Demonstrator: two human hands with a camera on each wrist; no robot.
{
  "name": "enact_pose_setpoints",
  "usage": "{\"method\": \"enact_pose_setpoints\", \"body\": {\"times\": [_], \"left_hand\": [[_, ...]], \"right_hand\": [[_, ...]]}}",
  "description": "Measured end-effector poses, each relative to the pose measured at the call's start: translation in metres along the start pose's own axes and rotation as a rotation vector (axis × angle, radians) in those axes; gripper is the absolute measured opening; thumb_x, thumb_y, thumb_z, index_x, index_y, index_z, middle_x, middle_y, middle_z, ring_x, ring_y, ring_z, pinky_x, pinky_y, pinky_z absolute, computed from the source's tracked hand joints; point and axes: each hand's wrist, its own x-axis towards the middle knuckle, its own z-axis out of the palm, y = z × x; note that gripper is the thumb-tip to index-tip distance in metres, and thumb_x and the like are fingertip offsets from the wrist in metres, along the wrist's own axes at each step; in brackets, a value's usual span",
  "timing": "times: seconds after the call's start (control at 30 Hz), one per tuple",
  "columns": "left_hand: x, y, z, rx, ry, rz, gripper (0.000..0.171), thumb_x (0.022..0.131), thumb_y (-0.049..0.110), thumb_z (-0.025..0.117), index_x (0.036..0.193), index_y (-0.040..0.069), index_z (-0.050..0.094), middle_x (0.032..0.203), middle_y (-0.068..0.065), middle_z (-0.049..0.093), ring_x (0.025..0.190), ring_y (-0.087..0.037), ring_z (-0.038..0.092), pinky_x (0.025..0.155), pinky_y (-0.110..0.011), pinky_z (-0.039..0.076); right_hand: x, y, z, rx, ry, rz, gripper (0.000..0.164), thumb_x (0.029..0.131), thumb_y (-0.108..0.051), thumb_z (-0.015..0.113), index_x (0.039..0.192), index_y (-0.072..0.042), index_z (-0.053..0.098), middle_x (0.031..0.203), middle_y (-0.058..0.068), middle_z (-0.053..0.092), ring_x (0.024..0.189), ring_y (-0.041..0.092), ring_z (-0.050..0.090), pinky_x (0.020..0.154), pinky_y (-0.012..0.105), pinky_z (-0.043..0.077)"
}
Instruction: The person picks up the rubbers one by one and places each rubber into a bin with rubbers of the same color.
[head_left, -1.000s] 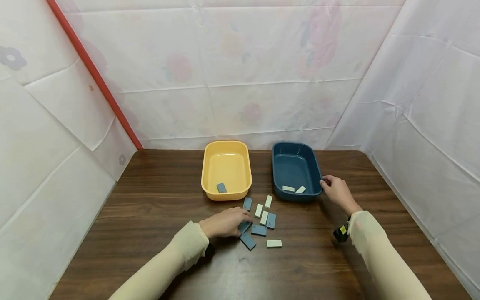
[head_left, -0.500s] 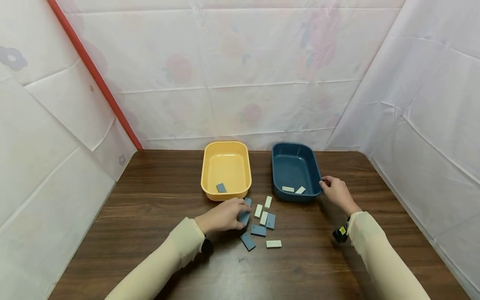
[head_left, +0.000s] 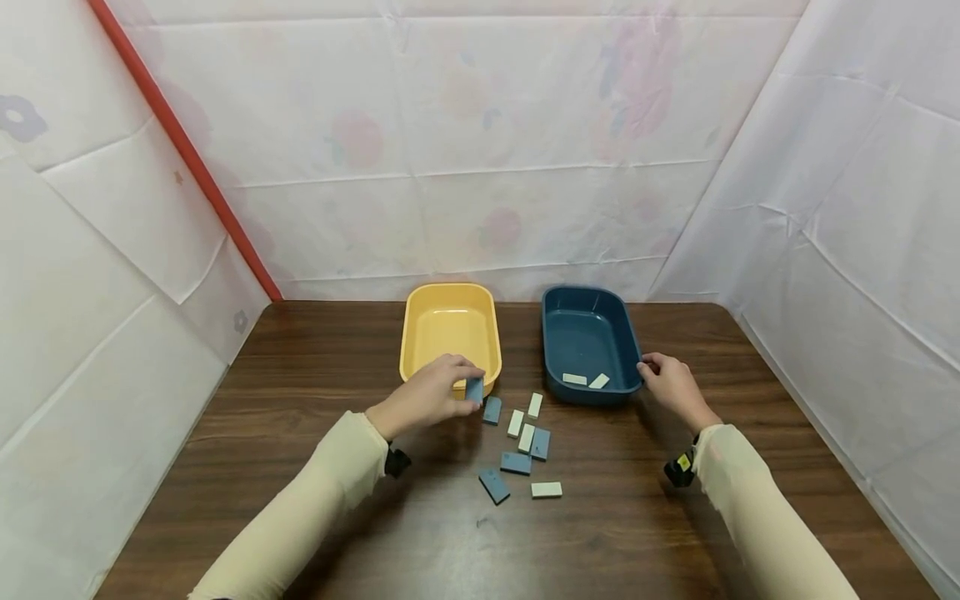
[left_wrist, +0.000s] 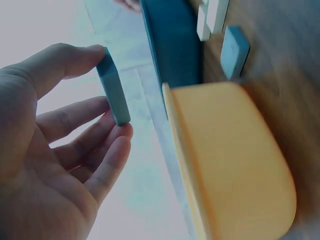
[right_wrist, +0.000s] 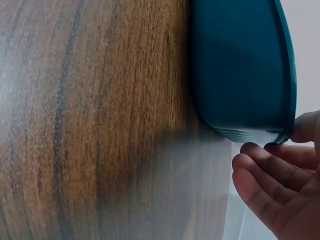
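My left hand [head_left: 431, 393] pinches a blue-grey domino-like tile [left_wrist: 114, 90] between thumb and fingertips, held up at the near edge of the yellow bin [head_left: 452, 292]. My right hand [head_left: 673, 387] holds the near right rim of the dark blue bin [head_left: 592, 398], thumb on the rim and fingers beneath it, as the right wrist view shows. Two cream tiles [head_left: 575, 379] lie inside the blue bin. On the table, several blue-grey tiles [head_left: 494, 486] and several cream tiles [head_left: 547, 490] lie scattered in front of the bins. The left hand hides the yellow bin's near floor.
Both bins stand side by side at the back of the brown wood table [head_left: 322, 350]. White patterned sheeting [head_left: 480, 150] hangs behind and at both sides. A red pole [head_left: 183, 150] slants down to the table's far left corner.
The left hand has picked up a blue-grey tile and carried it up and left to the yellow bin's near edge. The right hand keeps its place on the blue bin's rim.
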Motion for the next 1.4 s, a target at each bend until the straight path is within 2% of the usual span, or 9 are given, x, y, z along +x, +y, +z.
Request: {"method": "enact_pose_setpoints", "body": {"times": [0.17,0.33,0.43,0.6,0.7,0.87,1.1,1.3,1.4], "left_hand": [[0.01,-0.016,-0.01,-0.022,0.028,-0.039,0.048,0.087,0.026,0.073,0.128,0.004,0.064,0.12,-0.01,0.064,0.112,-0.026,0.059,0.092,-0.04,0.051],[0.019,-0.037,-0.015,-0.097,0.021,-0.124,0.05,0.088,0.025,0.073,0.13,0.001,0.061,0.122,-0.012,0.064,0.112,-0.029,0.06,0.09,-0.041,0.051],[0.022,-0.051,-0.018,-0.106,0.023,-0.178,0.051,0.089,0.024,0.072,0.132,0.0,0.06,0.123,-0.014,0.063,0.114,-0.032,0.06,0.091,-0.043,0.051],[0.029,-0.07,-0.017,-0.103,0.008,-0.216,0.052,0.089,0.023,0.07,0.134,-0.002,0.057,0.125,-0.017,0.062,0.116,-0.036,0.058,0.093,-0.046,0.05],[0.034,-0.078,-0.015,-0.09,-0.011,-0.223,0.052,0.09,0.022,0.069,0.134,-0.002,0.056,0.126,-0.018,0.061,0.117,-0.037,0.057,0.094,-0.048,0.049],[0.043,-0.083,-0.012,0.013,-0.037,-0.195,0.051,0.09,0.021,0.069,0.133,-0.003,0.057,0.124,-0.019,0.062,0.112,-0.034,0.059,0.093,-0.045,0.05],[0.054,-0.084,-0.011,0.087,-0.1,-0.152,0.042,0.09,0.018,0.068,0.126,-0.003,0.063,0.118,-0.018,0.066,0.089,-0.023,0.059,0.075,-0.035,0.047],[0.058,-0.095,-0.005,0.051,-0.137,-0.242,0.045,0.088,0.016,0.069,0.129,0.0,0.062,0.129,-0.016,0.063,0.114,-0.03,0.06,0.093,-0.042,0.05],[0.06,-0.1,0.0,0.107,-0.128,-0.225,0.042,0.087,0.015,0.07,0.125,0.0,0.065,0.126,-0.017,0.065,0.115,-0.033,0.06,0.096,-0.045,0.05]], "right_hand": [[-0.001,0.001,0.0,0.004,-0.004,0.006,0.043,0.103,-0.02,0.044,0.132,0.011,0.052,0.118,0.029,0.063,0.1,0.036,0.062,0.083,0.049,0.051],[0.0,0.003,0.001,0.009,-0.002,0.008,0.044,0.104,-0.02,0.043,0.133,0.011,0.051,0.12,0.03,0.062,0.103,0.037,0.062,0.085,0.05,0.05],[0.0,0.004,0.003,0.011,-0.001,0.003,0.043,0.103,-0.02,0.044,0.132,0.011,0.052,0.119,0.029,0.063,0.101,0.036,0.062,0.084,0.05,0.05],[-0.001,0.004,0.005,0.013,-0.012,0.009,0.043,0.104,-0.021,0.043,0.132,0.011,0.052,0.119,0.029,0.063,0.101,0.035,0.062,0.084,0.049,0.051],[-0.002,0.003,0.004,0.014,-0.005,0.007,0.043,0.104,-0.021,0.043,0.132,0.011,0.052,0.119,0.029,0.063,0.102,0.036,0.062,0.084,0.049,0.05],[-0.001,0.002,0.003,0.017,0.002,0.008,0.043,0.104,-0.02,0.043,0.132,0.011,0.052,0.119,0.029,0.063,0.1,0.035,0.062,0.084,0.049,0.05],[0.0,0.001,0.005,0.026,0.0,0.011,0.043,0.104,-0.021,0.043,0.132,0.01,0.052,0.117,0.028,0.063,0.097,0.033,0.061,0.082,0.046,0.05],[0.0,0.001,0.007,0.028,-0.011,0.003,0.043,0.104,-0.02,0.043,0.132,0.011,0.052,0.118,0.028,0.063,0.099,0.034,0.061,0.083,0.048,0.05],[-0.001,-0.001,0.007,0.028,-0.014,0.008,0.043,0.104,-0.021,0.042,0.133,0.011,0.051,0.119,0.029,0.062,0.1,0.034,0.061,0.084,0.048,0.05]]}}
